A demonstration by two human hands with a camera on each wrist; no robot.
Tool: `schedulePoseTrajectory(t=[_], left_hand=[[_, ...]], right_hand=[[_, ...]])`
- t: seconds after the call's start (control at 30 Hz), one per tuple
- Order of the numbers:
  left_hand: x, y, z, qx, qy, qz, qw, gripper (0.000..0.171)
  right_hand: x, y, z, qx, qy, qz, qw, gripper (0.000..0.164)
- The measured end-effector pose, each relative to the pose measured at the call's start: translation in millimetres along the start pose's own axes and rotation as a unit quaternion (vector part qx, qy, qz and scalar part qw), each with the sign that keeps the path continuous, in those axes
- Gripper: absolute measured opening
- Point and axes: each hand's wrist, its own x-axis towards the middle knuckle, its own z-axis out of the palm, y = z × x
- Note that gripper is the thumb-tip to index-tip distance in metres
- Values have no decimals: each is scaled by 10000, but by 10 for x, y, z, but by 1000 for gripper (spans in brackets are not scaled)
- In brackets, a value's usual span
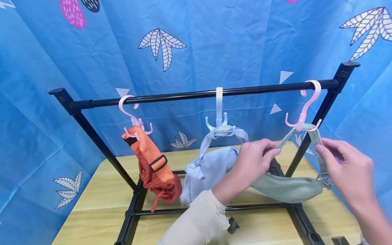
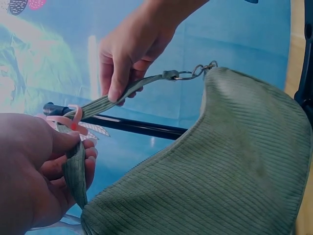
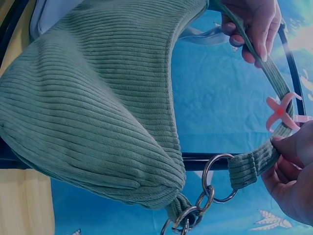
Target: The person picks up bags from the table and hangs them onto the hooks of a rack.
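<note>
A green corduroy shoulder bag [image 1: 286, 187] hangs by its strap from the right pink hook [image 1: 301, 117] on a black rail. My left hand [image 1: 255, 158] pinches the strap on its left side, below the hook. On the other side, my right hand [image 1: 346, 166] grips the strap between thumb and fingers. The right wrist view shows the strap [image 3: 274, 76] looped over the four-pronged pink hook [image 3: 281, 111]. Metal rings [image 3: 209, 183] join one strap end to the bag.
An orange bag [image 1: 159, 166] hangs on the left pink hook [image 1: 128, 109]. A light blue bag [image 1: 211, 170] hangs on the white-blue middle hook [image 1: 219, 105]. The black rack [image 1: 183, 96] stands on a wooden table [image 1: 92, 207] before a blue patterned curtain [image 1: 214, 44].
</note>
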Motion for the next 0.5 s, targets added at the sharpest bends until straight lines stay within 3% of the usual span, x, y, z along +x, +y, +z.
schedulePoseTrajectory(t=[0.3, 0.5], left_hand=[[-162, -79, 56, 28, 262, 164, 9995, 19], [-248, -132, 76, -176, 518, 386, 9978, 20]], right_hand=[[-79, 47, 33, 179, 195, -73, 9996, 21], [-152, 46, 31, 98, 79, 199, 9997, 23]])
